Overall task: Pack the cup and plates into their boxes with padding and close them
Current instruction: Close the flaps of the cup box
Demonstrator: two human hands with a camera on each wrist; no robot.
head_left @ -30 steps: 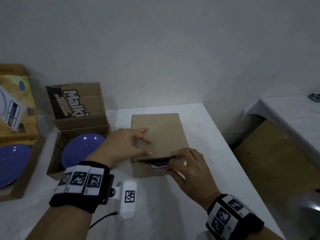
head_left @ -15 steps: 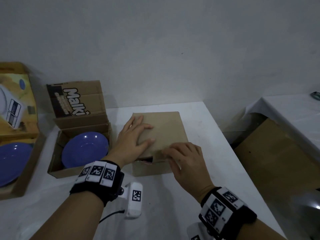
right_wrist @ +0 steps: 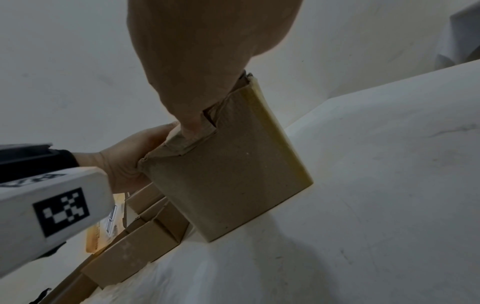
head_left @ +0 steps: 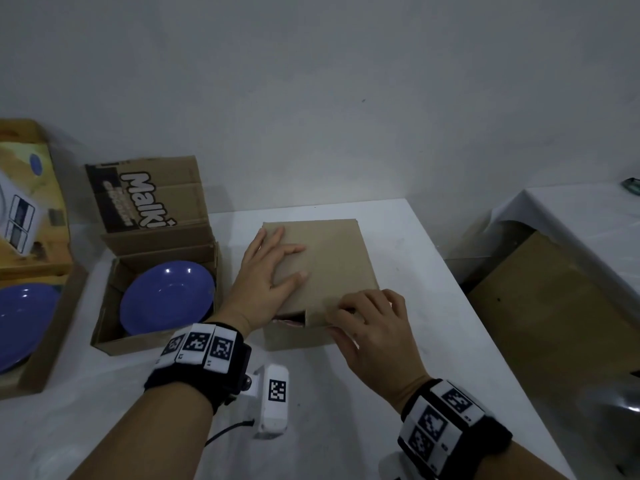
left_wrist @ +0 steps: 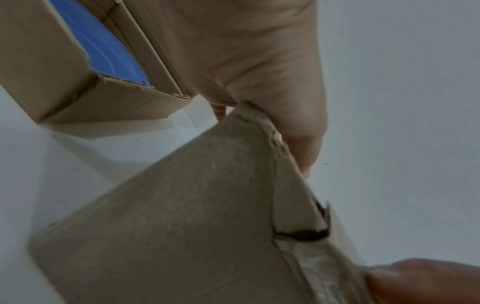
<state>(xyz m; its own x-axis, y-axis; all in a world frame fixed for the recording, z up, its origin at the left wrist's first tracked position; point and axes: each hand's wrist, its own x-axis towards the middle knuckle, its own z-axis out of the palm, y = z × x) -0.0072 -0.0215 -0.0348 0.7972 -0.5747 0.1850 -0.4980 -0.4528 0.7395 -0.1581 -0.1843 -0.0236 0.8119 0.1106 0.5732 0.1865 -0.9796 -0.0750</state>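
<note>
A plain brown cardboard box (head_left: 332, 251) stands mid-table with its lid down. A narrow gap at its front left shows something reddish inside. My left hand (head_left: 277, 268) lies flat on the lid's left half, fingers straight, pressing it down. My right hand (head_left: 363, 313) covers the lid's front right corner, fingers curled over the front edge. In the right wrist view a fingertip (right_wrist: 192, 127) pushes into the notch of the lid flap on the box (right_wrist: 233, 174). Left of the box, a blue plate (head_left: 168, 296) sits in the open Malki box (head_left: 152, 192).
At the far left, a second blue plate (head_left: 20, 323) lies in a box with a printed lid (head_left: 27, 202). The table's right edge runs close to the plain box. Beyond it are a brown board (head_left: 554, 306) and a second table under a white cloth (head_left: 588, 220).
My left hand slid farther back over the lid. My right hand went from pinching the front flap to lying over the front right corner, and the front gap narrowed.
</note>
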